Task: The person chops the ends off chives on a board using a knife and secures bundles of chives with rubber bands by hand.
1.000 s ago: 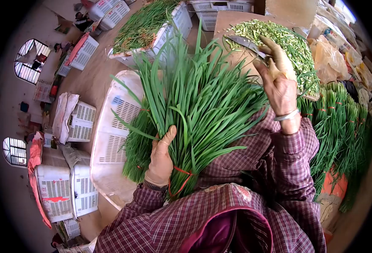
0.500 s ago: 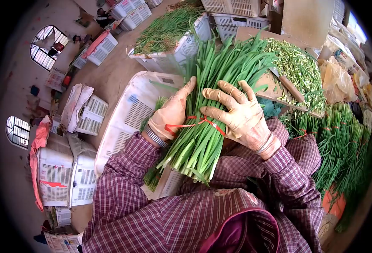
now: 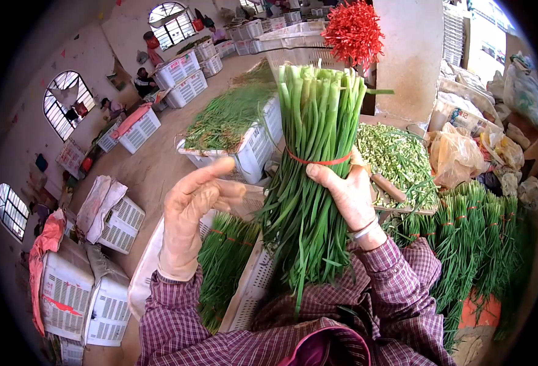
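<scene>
A thick bunch of garlic chives [image 3: 317, 122] stands on end, its pale cut ends up and its leaves hanging down. One red tie [image 3: 321, 161] circles its middle. My right hand [image 3: 353, 189] is closed around the bunch at the tie, thumb in front. My gloved left hand [image 3: 189, 213] is off to the left with fingers apart, touching nothing. Below it, a white crate [image 3: 250, 293] holds tied green bunches [image 3: 226, 256]. Behind my right hand, a wooden knife handle [image 3: 389, 187] rests by chopped green pieces [image 3: 397, 152] on a board [image 3: 424, 211].
A white crate [image 3: 269, 128] heaped with loose greens [image 3: 226, 116] stands ahead. Red strips [image 3: 354, 33] hang in a cluster beside a pillar [image 3: 406, 61]. Tied bunches [image 3: 476, 226] stand at the right, near plastic bags [image 3: 458, 155]. More crates [image 3: 67, 293] are at the left.
The bunch has been turned over and raised, so its cut ends now point up. My left hand has let go and moved left; my right hand keeps hold. The view has tilted up.
</scene>
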Demonstrator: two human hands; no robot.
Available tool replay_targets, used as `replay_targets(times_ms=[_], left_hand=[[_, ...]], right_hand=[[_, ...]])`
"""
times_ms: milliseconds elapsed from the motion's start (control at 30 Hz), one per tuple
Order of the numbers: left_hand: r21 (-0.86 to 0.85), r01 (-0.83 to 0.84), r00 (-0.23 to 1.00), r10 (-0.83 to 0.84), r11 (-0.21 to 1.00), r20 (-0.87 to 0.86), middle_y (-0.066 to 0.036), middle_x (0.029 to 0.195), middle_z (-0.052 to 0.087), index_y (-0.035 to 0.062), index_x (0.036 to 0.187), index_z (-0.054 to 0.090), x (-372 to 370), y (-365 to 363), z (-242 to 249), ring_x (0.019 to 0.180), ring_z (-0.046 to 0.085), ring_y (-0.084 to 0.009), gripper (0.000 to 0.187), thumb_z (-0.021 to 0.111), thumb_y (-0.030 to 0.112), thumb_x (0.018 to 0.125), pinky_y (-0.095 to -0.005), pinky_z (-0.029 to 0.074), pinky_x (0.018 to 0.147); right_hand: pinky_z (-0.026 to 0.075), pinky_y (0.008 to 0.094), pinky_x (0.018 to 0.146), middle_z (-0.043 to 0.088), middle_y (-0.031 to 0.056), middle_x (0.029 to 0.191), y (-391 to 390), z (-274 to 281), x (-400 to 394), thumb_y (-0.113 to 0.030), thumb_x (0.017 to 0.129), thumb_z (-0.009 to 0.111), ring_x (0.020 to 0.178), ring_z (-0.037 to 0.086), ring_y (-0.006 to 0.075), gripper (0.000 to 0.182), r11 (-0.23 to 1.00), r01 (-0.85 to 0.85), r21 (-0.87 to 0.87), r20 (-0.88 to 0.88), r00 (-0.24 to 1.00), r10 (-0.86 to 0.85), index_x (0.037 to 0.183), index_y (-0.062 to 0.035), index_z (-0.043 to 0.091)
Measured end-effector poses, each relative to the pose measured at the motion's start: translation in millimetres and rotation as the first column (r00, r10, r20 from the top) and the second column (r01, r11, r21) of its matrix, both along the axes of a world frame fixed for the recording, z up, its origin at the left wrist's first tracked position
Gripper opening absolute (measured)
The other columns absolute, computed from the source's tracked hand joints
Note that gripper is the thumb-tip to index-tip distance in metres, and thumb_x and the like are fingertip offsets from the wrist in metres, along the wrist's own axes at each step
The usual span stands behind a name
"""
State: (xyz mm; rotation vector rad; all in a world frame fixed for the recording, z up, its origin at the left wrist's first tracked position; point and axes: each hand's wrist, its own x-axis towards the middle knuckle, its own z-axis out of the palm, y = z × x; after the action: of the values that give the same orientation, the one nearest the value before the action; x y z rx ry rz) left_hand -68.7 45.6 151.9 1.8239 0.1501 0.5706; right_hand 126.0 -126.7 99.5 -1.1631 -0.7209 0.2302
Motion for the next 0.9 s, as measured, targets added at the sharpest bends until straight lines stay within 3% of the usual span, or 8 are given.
replay_targets(times_ms=[33,200,300,567,667,733,767,900], left_hand=[[0.028,-0.054,0.969,0.046,0.998,0.243,-0.015,0.115,0.073,0.0014,0.143,0.054,4,-11,1,0.106,0.071,-0.0241,0.069,0.075,0.040,0.090,-0.0350,0.053,0.097],[0.214,0.088,0.970,-0.132,0.973,0.204,-0.022,0.165,0.020,0.0030,0.162,0.009,51,-20,-25,0.154,0.017,-0.0320,0.136,0.091,0.055,0.066,-0.0460,0.015,0.125],[-0.070,0.204,0.967,-0.190,0.976,0.170,-0.014,0.155,0.039,0.0025,0.156,0.025,77,-23,-40,0.144,0.037,-0.0251,0.125,0.095,0.049,0.063,-0.0397,0.027,0.120],[-0.209,0.232,0.968,-0.204,0.950,0.146,-0.007,0.119,0.068,-0.0001,0.134,0.055,82,-2,-70,0.111,0.065,-0.0184,0.086,0.097,0.033,0.066,-0.0327,0.052,0.097],[-0.437,0.215,0.969,-0.135,0.873,0.208,-0.007,0.103,0.071,-0.0021,0.123,0.059,78,0,-85,0.085,0.070,-0.0105,0.063,0.092,0.017,0.073,-0.0225,0.061,0.077],[-0.426,0.136,0.986,-0.079,0.894,0.149,-0.004,0.105,0.069,-0.0023,0.127,0.057,73,-7,-84,0.094,0.066,-0.0102,0.066,0.089,0.022,0.075,-0.0237,0.055,0.085],[-0.404,0.069,0.995,-0.033,0.912,0.095,-0.002,0.107,0.067,-0.0024,0.131,0.055,72,-12,-81,0.104,0.061,-0.0099,0.068,0.086,0.027,0.077,-0.0248,0.050,0.093],[-0.371,0.041,0.993,0.003,0.928,0.115,-0.004,0.116,0.065,-0.0024,0.132,0.054,70,-25,-74,0.108,0.061,-0.0113,0.064,0.081,0.023,0.081,-0.0257,0.047,0.098]], right_hand=[[0.052,0.0330,0.095,0.069,0.0140,0.116,3,-6,-1,-0.022,0.079,0.084,0.107,0.065,0.0186,0.066,0.999,-0.028,0.043,-0.044,0.999,0.030,0.128,0.0028,0.049],[0.051,0.0344,0.094,0.068,0.0146,0.113,20,-19,-17,-0.026,0.077,0.086,0.106,0.065,0.0211,0.059,0.997,-0.021,0.078,-0.063,0.998,0.026,0.119,0.0035,0.057],[0.050,0.0343,0.092,0.068,0.0130,0.108,19,-16,-31,-0.028,0.077,0.086,0.103,0.065,0.0202,0.060,0.997,0.070,0.023,0.098,0.993,-0.072,0.118,0.0034,0.057],[0.050,0.0337,0.088,0.067,0.0147,0.096,14,-39,-23,-0.031,0.091,0.076,0.096,0.065,0.0212,0.044,0.988,-0.115,-0.103,-0.021,0.993,0.113,0.104,0.0062,0.058],[0.051,0.0391,0.087,0.067,0.0198,0.096,3,-36,-13,-0.034,0.090,0.077,0.094,0.066,0.0324,0.045,0.967,0.110,-0.231,0.334,0.942,-0.028,0.102,0.0064,0.062],[0.052,0.0427,0.087,0.068,0.0211,0.101,-8,-22,-13,-0.037,0.086,0.079,0.095,0.066,0.0359,0.049,0.898,0.318,-0.304,0.497,0.857,-0.136,0.107,0.0054,0.065],[0.054,0.0403,0.085,0.068,0.0186,0.102,-5,-29,-5,-0.036,0.085,0.080,0.094,0.067,0.0341,0.049,0.877,0.472,-0.087,0.664,0.684,-0.302,0.108,0.0046,0.064],[0.055,0.0365,0.075,0.066,0.0128,0.100,-8,1,-14,-0.027,0.085,0.079,0.087,0.068,0.0290,0.037,0.844,0.532,-0.063,0.653,0.662,-0.369,0.101,0.0037,0.066]])
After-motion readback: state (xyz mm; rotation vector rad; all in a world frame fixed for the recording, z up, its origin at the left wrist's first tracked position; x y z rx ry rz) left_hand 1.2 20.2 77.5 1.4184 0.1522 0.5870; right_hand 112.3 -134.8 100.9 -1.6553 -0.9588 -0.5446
